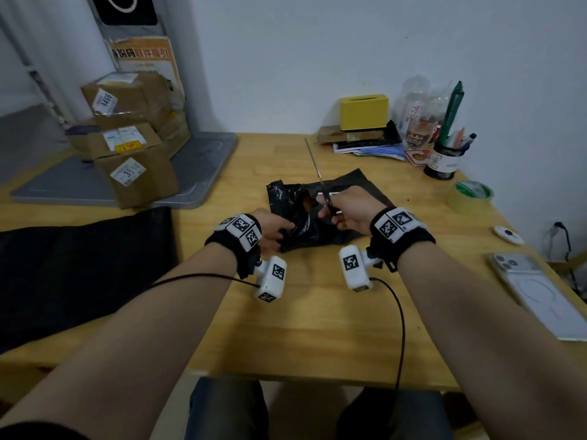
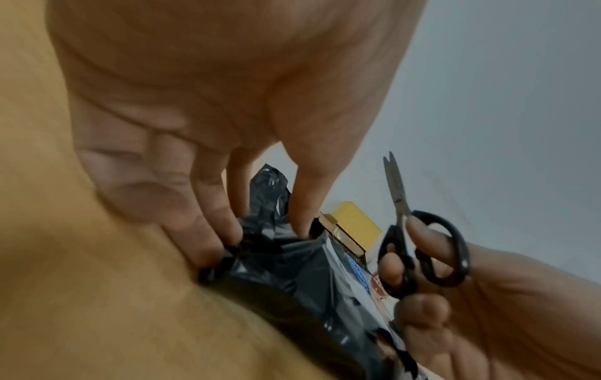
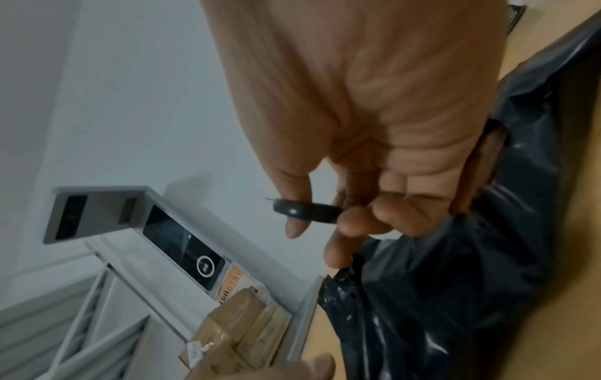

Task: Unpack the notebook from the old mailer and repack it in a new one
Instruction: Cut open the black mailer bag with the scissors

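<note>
Nearest the viewer, both forearms reach out over the wooden counter (image 1: 286,328), each wrist carrying a strapped camera unit. The left hand (image 1: 273,228) pinches the crumpled near-left edge of the black mailer (image 1: 305,217), thumb and fingertips (image 2: 227,226) pressed into the bunched plastic. The right hand (image 1: 349,211) grips a pair of black-handled scissors (image 1: 320,182), thumb through one loop and fingers curled through the other. The blades are together and point up and away from the viewer, above the mailer. The mailer lies flat on the counter between the two hands, its near end wrinkled, its far end smoother. A small gap in the plastic shows something brown inside; whether that is the notebook cannot be told.

To the right lie a phone (image 1: 536,293), a small white device (image 1: 508,235) and a tape roll (image 1: 471,195). Further back stand a pen cup (image 1: 444,160), a yellow box (image 1: 364,112) on stacked papers, and bottles against the wall. At far left, labelled cardboard boxes (image 1: 130,138) sit on a grey platform (image 1: 203,160).
</note>
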Demonstrator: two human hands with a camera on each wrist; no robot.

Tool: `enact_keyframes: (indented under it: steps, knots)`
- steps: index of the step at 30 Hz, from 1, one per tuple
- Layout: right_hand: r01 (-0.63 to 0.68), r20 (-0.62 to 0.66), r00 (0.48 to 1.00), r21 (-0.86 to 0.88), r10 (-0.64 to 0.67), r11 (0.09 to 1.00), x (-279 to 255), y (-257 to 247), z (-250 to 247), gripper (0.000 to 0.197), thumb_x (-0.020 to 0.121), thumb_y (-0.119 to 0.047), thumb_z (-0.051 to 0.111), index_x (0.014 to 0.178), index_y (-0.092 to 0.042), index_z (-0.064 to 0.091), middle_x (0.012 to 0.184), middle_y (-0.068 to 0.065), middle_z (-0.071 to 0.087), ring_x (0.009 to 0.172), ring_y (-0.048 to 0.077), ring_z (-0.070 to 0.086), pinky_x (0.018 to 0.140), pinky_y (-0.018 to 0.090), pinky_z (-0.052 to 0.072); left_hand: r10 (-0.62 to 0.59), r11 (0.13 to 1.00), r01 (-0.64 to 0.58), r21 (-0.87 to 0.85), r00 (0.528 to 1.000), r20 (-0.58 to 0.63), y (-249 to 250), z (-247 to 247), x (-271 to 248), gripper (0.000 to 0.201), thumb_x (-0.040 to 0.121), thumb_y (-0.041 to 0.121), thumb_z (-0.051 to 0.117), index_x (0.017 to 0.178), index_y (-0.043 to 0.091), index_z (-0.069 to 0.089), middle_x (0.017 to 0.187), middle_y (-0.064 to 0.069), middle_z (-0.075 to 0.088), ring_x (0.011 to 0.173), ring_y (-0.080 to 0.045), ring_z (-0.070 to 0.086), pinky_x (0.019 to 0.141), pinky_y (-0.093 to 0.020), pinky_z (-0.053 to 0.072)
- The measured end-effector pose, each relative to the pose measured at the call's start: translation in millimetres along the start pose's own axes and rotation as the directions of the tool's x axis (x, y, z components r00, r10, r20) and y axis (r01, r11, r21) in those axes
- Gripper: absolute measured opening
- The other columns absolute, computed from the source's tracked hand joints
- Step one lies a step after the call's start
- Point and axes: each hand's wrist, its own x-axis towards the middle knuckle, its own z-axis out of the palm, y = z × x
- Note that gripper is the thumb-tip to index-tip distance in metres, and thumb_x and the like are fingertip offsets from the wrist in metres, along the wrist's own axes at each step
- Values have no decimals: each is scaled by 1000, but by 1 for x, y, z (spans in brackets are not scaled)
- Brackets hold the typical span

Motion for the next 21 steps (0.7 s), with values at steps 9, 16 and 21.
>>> enact_keyframes:
  steps: [9, 16, 21]
  knots:
    - [-136, 13, 991, 137, 136, 981, 4, 30, -2, 22, 97, -31, 66, 107, -13, 58, 78, 7, 61, 66, 20, 52, 64, 32, 48, 136, 974, -114, 195, 986, -101, 14, 15, 15, 58, 80, 32, 80, 122, -1, 57, 117, -13, 64, 108, -32, 62, 93, -42, 55]
    - [-152, 34, 988, 157, 148, 976, 5, 30, -5, 19, 97, -30, 66, 107, -15, 60, 77, 7, 58, 65, 19, 48, 69, 35, 53, 40, 999, -41, -23, 998, -56, 5, 12, 28, 36, 80, 18, 81, 104, -1, 61, 105, -16, 68, 97, -33, 70, 67, -37, 61]
    - [-140, 25, 990, 158, 138, 977, 6, 31, -2, 31, 94, -32, 71, 116, -12, 62, 78, 7, 58, 68, 20, 50, 76, 39, 58, -9, 998, 13, -58, 998, 70, -18, 10, 23, 12, 96, 17, 61, 101, 6, 58, 96, -7, 74, 55, -12, 67, 37, -14, 35]
